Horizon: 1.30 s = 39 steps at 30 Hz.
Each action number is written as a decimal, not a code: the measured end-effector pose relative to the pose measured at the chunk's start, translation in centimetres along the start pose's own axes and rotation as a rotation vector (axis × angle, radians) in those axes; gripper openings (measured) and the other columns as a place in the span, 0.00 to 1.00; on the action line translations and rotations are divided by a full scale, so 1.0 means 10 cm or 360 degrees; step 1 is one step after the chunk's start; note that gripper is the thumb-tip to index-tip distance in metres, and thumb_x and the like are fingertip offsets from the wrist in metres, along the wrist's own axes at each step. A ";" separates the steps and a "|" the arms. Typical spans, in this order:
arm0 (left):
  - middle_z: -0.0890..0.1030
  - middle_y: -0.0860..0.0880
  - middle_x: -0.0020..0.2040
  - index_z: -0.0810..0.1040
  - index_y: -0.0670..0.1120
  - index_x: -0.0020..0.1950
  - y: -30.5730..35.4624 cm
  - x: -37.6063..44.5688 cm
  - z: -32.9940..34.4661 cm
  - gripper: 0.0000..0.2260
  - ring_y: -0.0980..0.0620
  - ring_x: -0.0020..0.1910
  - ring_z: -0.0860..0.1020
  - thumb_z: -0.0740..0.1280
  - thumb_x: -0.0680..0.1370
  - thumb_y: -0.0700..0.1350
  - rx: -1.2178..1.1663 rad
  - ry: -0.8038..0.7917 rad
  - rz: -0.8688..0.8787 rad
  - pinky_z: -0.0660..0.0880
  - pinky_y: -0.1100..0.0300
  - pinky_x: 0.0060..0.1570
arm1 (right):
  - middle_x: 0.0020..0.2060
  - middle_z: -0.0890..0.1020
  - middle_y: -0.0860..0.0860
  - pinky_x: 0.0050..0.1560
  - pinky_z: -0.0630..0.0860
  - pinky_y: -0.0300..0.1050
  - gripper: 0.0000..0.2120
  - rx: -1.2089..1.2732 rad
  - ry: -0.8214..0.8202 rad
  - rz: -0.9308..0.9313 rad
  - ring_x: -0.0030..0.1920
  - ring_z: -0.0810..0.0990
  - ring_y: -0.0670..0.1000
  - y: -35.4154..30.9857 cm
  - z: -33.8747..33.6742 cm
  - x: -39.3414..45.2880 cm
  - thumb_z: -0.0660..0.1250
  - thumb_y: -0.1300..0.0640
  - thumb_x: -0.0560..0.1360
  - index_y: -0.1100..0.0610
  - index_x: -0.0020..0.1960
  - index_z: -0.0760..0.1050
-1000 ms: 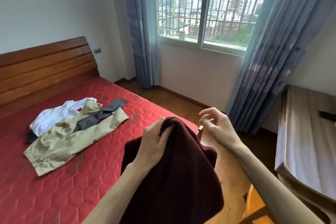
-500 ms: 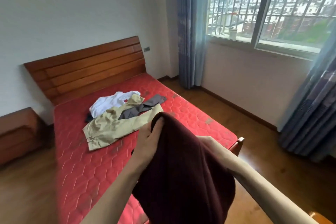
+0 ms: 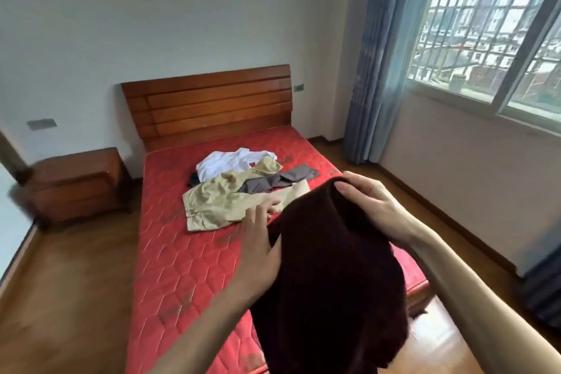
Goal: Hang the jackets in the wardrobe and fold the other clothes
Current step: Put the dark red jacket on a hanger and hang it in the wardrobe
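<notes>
Maroon garment (image 3: 331, 276) hanging, right grip (image 3: 375, 209) atop

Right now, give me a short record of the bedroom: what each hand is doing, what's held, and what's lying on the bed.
held item: dark maroon garment, hanging over the bed's foot
right hand: grips the garment's top edge
left hand: fingers straight, against the garment's left side
bed: bare red mattress, wooden headboard
on bed: white shirt, khaki trousers, grey garment, unfolded

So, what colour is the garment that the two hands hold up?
The garment is dark maroon, plain, with no pattern; the head view shows it.
</notes>
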<state>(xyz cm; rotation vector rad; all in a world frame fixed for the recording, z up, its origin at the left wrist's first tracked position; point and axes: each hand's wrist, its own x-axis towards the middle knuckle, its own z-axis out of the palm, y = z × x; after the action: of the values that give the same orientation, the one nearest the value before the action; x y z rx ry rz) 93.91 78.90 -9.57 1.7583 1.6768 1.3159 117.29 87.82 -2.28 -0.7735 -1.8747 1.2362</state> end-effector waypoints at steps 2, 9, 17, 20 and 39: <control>0.72 0.57 0.56 0.71 0.57 0.63 0.08 -0.15 0.06 0.17 0.59 0.57 0.73 0.60 0.81 0.66 -0.0095 0.0102 -0.0102 0.72 0.60 0.58 | 0.39 0.77 0.40 0.42 0.72 0.36 0.12 -0.0141 0.0009 -0.0046 0.41 0.74 0.40 -0.05 0.06 0.07 0.64 0.43 0.85 0.48 0.47 0.78; 0.83 0.65 0.51 0.77 0.60 0.58 0.11 -0.61 0.09 0.12 0.66 0.50 0.81 0.64 0.82 0.65 -0.0227 -0.0171 -0.0022 0.76 0.66 0.50 | 0.36 0.78 0.41 0.38 0.74 0.36 0.18 -0.0097 0.0087 -0.0021 0.37 0.76 0.40 -0.05 0.15 0.10 0.62 0.39 0.85 0.50 0.44 0.79; 0.81 0.37 0.39 0.81 0.33 0.45 0.24 0.05 -0.91 0.24 0.45 0.38 0.77 0.65 0.84 0.54 -0.0774 -0.0554 -0.0394 0.74 0.55 0.43 | 0.42 0.84 0.52 0.42 0.80 0.40 0.21 0.0268 0.0015 0.0221 0.42 0.84 0.48 -0.11 0.07 0.05 0.68 0.40 0.82 0.58 0.48 0.82; 0.86 0.37 0.51 0.84 0.36 0.55 0.28 0.45 -1.25 0.18 0.42 0.47 0.85 0.68 0.83 0.52 -0.0907 -0.0869 -0.0673 0.82 0.58 0.49 | 0.40 0.83 0.48 0.42 0.78 0.37 0.17 0.0246 -0.0128 0.0284 0.41 0.82 0.45 -0.13 0.14 -0.02 0.66 0.41 0.83 0.53 0.46 0.83; 0.73 0.45 0.71 0.45 0.56 0.83 0.02 0.17 -0.77 0.51 0.46 0.65 0.78 0.77 0.73 0.40 0.0059 -0.1260 -0.0499 0.78 0.61 0.58 | 0.37 0.79 0.53 0.36 0.79 0.40 0.18 0.0770 -0.0035 0.0764 0.35 0.80 0.50 0.08 0.77 -0.24 0.79 0.41 0.72 0.55 0.44 0.82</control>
<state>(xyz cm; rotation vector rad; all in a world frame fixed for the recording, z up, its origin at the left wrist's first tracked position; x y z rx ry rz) 87.52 77.89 -5.01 1.6283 1.4126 0.3608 112.20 82.52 -5.55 -0.9622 -1.3474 1.9084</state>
